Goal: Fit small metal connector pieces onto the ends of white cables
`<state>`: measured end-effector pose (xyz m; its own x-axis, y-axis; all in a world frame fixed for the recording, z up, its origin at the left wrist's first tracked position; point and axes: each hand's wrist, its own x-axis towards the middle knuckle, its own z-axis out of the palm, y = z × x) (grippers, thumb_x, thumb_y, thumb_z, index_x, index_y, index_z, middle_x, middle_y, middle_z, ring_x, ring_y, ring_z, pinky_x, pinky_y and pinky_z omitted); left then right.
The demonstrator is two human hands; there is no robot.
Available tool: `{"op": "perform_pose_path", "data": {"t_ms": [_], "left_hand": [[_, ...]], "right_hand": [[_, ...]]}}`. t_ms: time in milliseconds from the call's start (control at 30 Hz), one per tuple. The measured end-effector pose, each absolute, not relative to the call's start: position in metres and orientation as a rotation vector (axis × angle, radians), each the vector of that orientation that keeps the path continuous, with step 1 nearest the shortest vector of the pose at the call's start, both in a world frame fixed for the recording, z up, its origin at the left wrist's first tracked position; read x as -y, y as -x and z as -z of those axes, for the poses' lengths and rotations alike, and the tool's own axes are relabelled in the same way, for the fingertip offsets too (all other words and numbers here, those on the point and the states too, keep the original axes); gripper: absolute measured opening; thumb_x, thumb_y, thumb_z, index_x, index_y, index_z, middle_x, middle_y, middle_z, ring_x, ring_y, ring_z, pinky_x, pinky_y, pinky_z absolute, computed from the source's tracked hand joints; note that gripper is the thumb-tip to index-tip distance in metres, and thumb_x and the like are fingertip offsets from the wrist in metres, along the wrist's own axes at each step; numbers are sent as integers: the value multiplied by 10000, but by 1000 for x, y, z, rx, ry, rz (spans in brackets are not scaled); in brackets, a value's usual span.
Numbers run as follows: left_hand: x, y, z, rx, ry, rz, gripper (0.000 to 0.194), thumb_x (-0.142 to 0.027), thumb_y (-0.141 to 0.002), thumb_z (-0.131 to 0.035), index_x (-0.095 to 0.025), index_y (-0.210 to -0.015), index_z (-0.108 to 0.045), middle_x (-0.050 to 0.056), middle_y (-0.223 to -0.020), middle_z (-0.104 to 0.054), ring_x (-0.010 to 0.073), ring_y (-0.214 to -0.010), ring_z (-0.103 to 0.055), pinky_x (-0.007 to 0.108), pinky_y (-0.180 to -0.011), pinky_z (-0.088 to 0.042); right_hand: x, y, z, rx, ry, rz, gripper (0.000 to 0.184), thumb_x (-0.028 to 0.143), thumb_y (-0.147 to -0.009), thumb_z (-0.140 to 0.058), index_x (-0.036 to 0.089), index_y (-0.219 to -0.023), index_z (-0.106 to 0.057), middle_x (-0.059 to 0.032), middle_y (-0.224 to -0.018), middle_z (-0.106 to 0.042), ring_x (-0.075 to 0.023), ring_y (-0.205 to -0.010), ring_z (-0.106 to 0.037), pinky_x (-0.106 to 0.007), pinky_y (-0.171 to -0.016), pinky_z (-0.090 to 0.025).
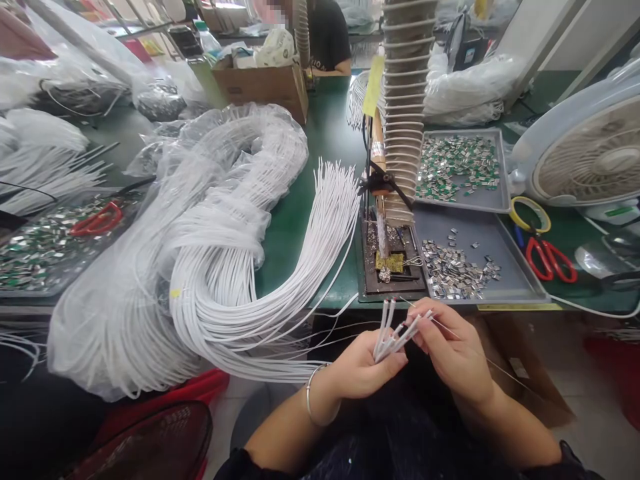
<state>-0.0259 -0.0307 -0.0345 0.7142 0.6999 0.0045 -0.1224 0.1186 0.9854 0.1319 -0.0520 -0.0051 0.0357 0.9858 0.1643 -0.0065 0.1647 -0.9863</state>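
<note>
My left hand [363, 369] is closed round a small bunch of short white cables [393, 333], ends pointing up, in front of the green table's edge. My right hand [450, 350] pinches the ends of these cables from the right; a thin wire runs off past its fingers. A big bundle of white cables [240, 247] in clear plastic lies on the table to the left, its ends fanned toward a soldering stand [387, 257]. Just beyond my hands, a grey tray [505, 280] holds several small metal connector parts [453, 270].
A second grey tray [487, 200] of green and silver parts lies behind the first. Red scissors [547, 257], a yellow tape ring [529, 213] and a white fan [590, 153] are at right. A ribbed fume duct [407, 100] rises mid-table. Another person [325, 37] sits across, behind a cardboard box [265, 87].
</note>
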Motion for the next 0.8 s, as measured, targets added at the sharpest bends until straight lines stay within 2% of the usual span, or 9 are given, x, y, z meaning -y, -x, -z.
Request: {"op": "perform_pose_path", "data": {"t_ms": [100, 233, 333, 467, 600, 700, 800], "left_hand": [[34, 23, 41, -628, -1176, -680, 408, -544, -839, -547, -153, -729, -511, -50, -538, -408, 68, -477, -332, 218, -472, -279], [38, 18, 46, -686, -1120, -737, 493, -610, -863, -439, -138, -814, -574, -44, -559, -399, 74, -467, -344, 221, -461, -292], [39, 19, 45, -711, -1192, -765, 514, -608, -871, -419, -135, -799, -604, -25, -563, -418, 85, -479, -357, 228, -463, -289], [37, 23, 43, -692, -1343, -779, 449, -566, -845, -511, -142, -743, -616, -4, -581, -450, 100, -514, -366, 245, -494, -305], [37, 22, 43, -811, -1311, -843, 487, -556, -898, -411, -143, -740, -616, -11, -555, -447, 103, -505, -383, 251, -518, -337], [36, 20, 41, -920, -1217, -913, 478, -558, -901, -402, -141, -835, -628, -3, -577, -507, 118, -526, -462, 255, -551, -388], [35, 18, 36, -928, -1228, -995, 418, -506, -918, -409, -146, -963, -616, 41, -736, -611, 153, -653, -581, 287, -678, -461]], "right_hand": [[53, -132, 10, 1105, 1059, -1120, 99, 244, -909, -528, 235, -909, -627, 19, -776, -576, -43, -506, -506, -160, -450, -441], [52, -133, 15, 1008, 1030, -1148, 84, 262, -899, -547, 214, -900, -617, 18, -711, -585, -73, -505, -554, -204, -483, -493], [51, -136, 17, 988, 1061, -1194, 104, 286, -897, -551, 202, -883, -612, 24, -630, -580, -89, -491, -558, -220, -482, -499], [48, -137, 22, 976, 1078, -1275, 117, 303, -898, -553, 203, -895, -612, 37, -572, -570, -93, -475, -548, -207, -452, -476], [48, -137, 23, 1010, 1043, -1236, 97, 269, -913, -529, 216, -898, -609, 33, -622, -586, -86, -507, -560, -212, -503, -493], [49, -138, 19, 1111, 1082, -1101, 103, 231, -921, -507, 216, -900, -607, 27, -655, -582, -90, -540, -572, -225, -544, -499], [50, -138, 12, 1307, 1123, -961, 129, 188, -917, -490, 215, -873, -608, 18, -701, -577, -89, -557, -576, -230, -567, -498]]}}
